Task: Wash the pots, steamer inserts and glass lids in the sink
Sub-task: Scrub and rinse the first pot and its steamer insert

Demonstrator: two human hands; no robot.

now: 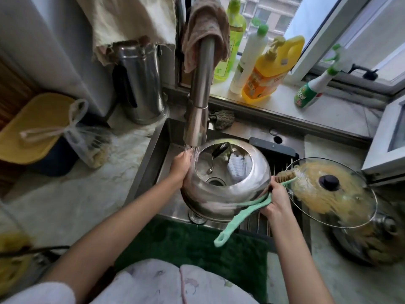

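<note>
Nearest the viewer, a green mat is lying in front of the sink. Over the sink, both hands are holding a steel pot with its opening tilted toward the viewer. The left hand is gripping the pot's left rim, fingers curled over the edge, directly under the spray from the tap. The right hand is grasping a green-handled brush, bristles pointing away, while pressing against the pot's right wall. Inside the sink, beyond the pot's rim, a ladle is lying near the drain. Right of the sink, a glass lid smeared with yellow residue is resting tilted on a second pot. Left of the sink, a tied plastic bag is sitting on the counter, with a steel kettle behind it. Beyond the sink, detergent bottles are standing on the windowsill.
</note>
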